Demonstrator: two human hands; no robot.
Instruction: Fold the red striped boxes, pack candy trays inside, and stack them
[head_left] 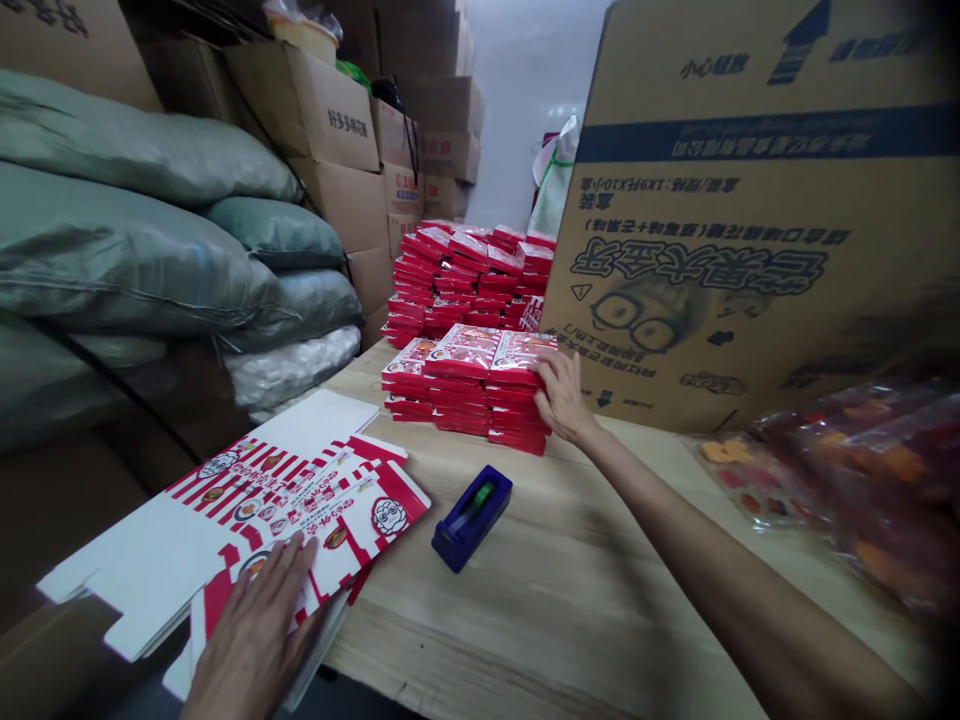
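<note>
My left hand [251, 630] lies flat with fingers spread on a pile of flat, unfolded red-and-white striped cartons [300, 500] at the near left corner of the wooden table [570, 600]. My right hand [561, 396] reaches across to a low stack of small red packs [469, 385]. Its fingers are curled against the right end of that stack, touching the top packs. A blue tape dispenser [472, 515] with a green roll sits on the table between my two hands.
A taller pile of red packs [469, 275] stands behind the near stack. A big printed cardboard box [750, 210] rises at the right. Clear bags of red-orange goods [855, 480] lie at the right edge. Grey-green sacks [142, 250] and stacked cartons [337, 130] fill the left.
</note>
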